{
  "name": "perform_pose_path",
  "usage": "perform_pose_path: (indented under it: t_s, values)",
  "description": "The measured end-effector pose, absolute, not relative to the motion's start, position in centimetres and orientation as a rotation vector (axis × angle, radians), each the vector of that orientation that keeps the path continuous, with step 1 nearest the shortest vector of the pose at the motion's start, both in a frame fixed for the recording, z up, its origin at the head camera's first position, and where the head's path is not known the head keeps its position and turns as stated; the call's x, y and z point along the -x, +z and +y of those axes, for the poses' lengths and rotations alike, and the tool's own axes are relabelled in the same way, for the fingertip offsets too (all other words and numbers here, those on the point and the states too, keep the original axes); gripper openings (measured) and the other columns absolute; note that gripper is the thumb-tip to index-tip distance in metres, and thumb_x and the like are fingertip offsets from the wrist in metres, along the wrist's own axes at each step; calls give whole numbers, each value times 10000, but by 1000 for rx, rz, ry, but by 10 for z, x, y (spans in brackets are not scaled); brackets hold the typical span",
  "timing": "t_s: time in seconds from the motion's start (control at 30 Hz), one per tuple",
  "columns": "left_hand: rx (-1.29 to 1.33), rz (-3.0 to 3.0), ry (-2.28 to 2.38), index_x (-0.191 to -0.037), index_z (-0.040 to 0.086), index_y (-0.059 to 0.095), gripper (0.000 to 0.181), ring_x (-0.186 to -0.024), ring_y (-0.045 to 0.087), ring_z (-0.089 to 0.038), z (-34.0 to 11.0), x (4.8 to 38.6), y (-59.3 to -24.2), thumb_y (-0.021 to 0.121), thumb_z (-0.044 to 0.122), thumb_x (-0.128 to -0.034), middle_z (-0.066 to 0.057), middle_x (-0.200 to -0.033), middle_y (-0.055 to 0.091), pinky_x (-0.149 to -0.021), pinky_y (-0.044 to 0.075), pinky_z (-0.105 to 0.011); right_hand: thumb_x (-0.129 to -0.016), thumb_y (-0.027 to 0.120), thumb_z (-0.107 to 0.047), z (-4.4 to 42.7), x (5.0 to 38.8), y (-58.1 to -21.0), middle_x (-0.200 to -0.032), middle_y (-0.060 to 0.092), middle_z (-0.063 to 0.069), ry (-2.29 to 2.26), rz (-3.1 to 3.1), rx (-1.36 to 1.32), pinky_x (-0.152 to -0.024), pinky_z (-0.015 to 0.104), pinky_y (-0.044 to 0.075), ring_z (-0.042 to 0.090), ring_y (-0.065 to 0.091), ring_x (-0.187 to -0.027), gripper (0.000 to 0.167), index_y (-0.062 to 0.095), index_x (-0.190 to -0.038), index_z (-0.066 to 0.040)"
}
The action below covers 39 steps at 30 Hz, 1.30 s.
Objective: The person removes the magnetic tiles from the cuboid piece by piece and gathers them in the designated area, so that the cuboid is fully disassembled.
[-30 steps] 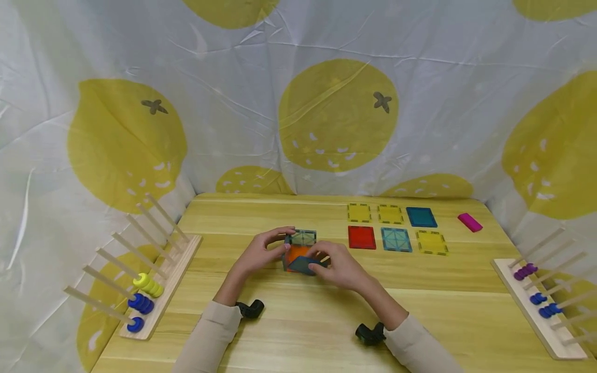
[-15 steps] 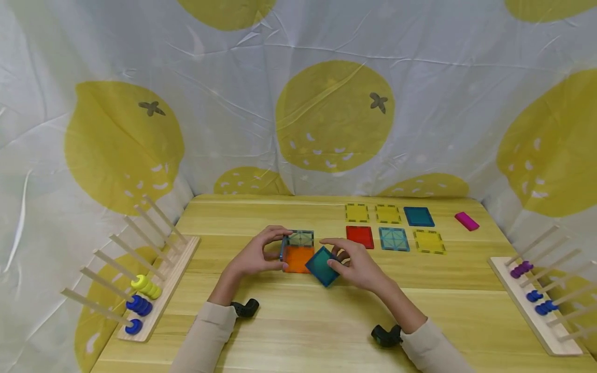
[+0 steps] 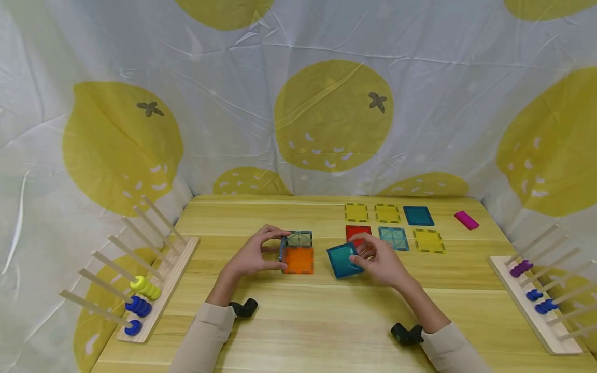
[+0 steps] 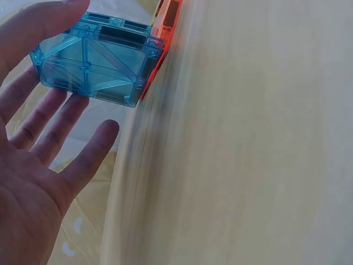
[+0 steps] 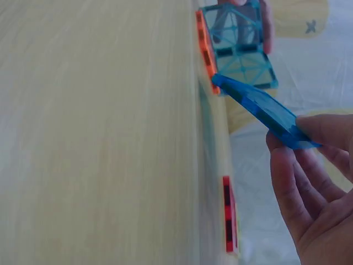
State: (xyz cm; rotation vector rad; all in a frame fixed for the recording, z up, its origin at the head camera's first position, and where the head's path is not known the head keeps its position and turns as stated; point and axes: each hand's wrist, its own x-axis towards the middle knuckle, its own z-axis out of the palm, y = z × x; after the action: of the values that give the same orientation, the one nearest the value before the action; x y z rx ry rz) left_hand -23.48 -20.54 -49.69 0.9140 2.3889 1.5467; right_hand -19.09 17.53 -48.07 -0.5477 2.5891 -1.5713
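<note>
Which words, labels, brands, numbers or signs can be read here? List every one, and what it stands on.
None: no readable text, number or sign shows in any view.
The tilted blue tile in the right hand and the standing blue tile in the left hand show no lettering; the cloth shows printed lemons.
Too small to tell: whether the black wrist cameras bear any mark.

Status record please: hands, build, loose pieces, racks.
Left hand: grips upright blue square plastic tile
Right hand: pinches tilted teal square plastic tile
Build: flat orange square plastic tile, blue tile at left edge, matching tile at far edge
Loose: square plastic tiles: three yellow, one red, one teal, one pale blue; oblong magenta block
Racks: two wooden peg racks
</note>
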Motion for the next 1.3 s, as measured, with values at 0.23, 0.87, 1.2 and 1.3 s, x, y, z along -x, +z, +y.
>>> perform_pose_path:
  t_s: [0.23, 0.87, 1.2, 1.3]
  values:
    - [-937, 2388, 1549, -1451, 146, 587, 749, -1359, 492, -345, -206, 234, -496, 921, 131, -781, -86, -1323, 492, -1084, 476, -609, -941, 778, -199, 195, 195, -490, -938, 688, 79, -1588, 2628, 454, -748, 232, 574, 179, 679, -832, 345, 649, -1250, -115]
    - [-916, 2395, 1538, -1451, 155, 590, 755, -1325, 503, -310, -207, 234, -494, 924, 118, -774, -75, -1316, 507, -1081, 483, -599, -928, 789, -196, 223, 198, -501, -809, 717, 108, -1517, 2546, 276, -520, 359, 564, 249, 617, -551, 357, 617, -1210, -62]
    - [-917, 2406, 1524, -1451, 164, 589, 752, -1328, 500, -308, -207, 235, -496, 923, 133, -779, -63, -1340, 505, -1076, 489, -597, -916, 803, -224, 222, 200, -502, -768, 683, 87, -1389, 2573, 294, -498, 352, 547, 228, 591, -533, 403, 612, -1207, -23]
    - [-923, 2409, 1516, -1450, 180, 588, 750, -1330, 499, -300, -206, 235, -498, 922, 140, -780, -52, -1355, 504, -1074, 493, -591, -916, 802, -229, 222, 202, -502, -752, 660, 80, -1358, 2577, 295, -496, 350, 543, 222, 577, -520, 406, 611, -1206, -18]
